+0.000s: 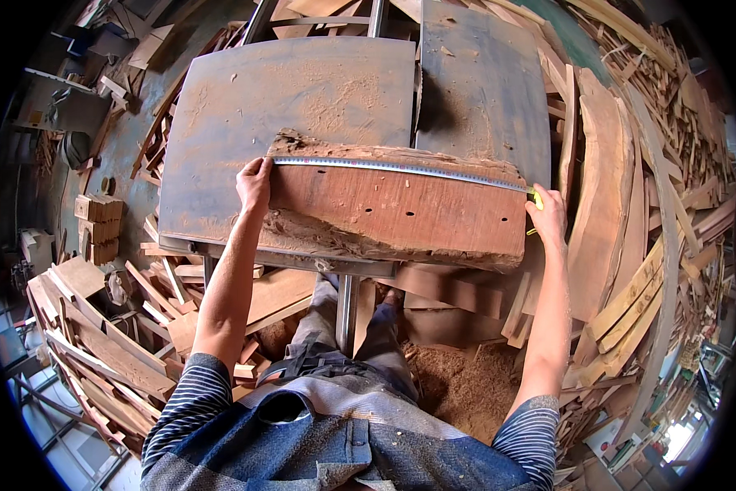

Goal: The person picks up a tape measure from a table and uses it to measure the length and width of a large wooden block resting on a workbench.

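Head camera: the left hand (256,183) is pinching the free end of a steel tape measure (396,168), thumb and fingertips together, while the right hand (551,216) is curling its fingers around the yellow-green case (538,197). Between both sets of fingers, the blade is spanning a live-edged, reddish-brown wood slab (458,204), which is resting on a sawdust-strewn metal worktable (261,90) and reaching from the blade back toward the wearer. Left fingers are hiding the tape's end, so an unnoticed slip there could be skewing the reading. Just beyond the fingers' line, the crumbly rough edge (368,150) could be tipping the blade. Worse, a loosening left pinch could be sending the thin metal whipping toward the right fingers.
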`<state>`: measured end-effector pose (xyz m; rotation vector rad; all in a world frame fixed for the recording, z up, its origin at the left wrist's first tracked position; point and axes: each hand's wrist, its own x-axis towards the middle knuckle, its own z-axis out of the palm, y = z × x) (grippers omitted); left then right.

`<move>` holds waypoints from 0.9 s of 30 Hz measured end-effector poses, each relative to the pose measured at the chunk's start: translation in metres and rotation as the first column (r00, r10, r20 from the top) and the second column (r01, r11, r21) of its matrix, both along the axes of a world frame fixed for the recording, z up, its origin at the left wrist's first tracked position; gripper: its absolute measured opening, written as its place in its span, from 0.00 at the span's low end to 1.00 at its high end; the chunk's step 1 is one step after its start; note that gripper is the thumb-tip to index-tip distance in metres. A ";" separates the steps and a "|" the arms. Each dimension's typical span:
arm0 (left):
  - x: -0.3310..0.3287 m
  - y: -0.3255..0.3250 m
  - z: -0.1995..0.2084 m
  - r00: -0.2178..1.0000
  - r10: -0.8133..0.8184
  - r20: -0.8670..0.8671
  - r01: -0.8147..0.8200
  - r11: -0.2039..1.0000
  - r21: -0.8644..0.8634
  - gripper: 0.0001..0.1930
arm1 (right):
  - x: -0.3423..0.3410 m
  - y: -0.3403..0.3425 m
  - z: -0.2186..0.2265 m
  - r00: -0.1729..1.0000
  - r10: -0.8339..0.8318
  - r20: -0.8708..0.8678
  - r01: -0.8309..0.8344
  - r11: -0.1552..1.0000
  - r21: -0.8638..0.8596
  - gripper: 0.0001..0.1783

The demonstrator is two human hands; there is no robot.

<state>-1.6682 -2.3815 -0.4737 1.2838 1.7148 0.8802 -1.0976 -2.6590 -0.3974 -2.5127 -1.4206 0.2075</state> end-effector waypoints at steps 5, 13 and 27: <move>-0.002 0.001 -0.004 1.000 0.012 0.004 -0.012 1.000 0.016 0.18 | 0.000 0.001 0.000 1.000 0.027 0.016 -0.028 1.000 0.012 0.29; -0.004 -0.007 -0.006 1.000 0.026 0.008 -0.026 1.000 -0.016 0.18 | -0.005 0.006 0.003 0.997 -0.053 0.053 0.057 0.996 -0.073 0.30; -0.006 -0.006 -0.008 0.995 -0.086 0.044 0.082 0.994 0.078 0.14 | 0.002 0.000 -0.004 0.996 -0.004 0.095 0.001 1.000 0.029 0.25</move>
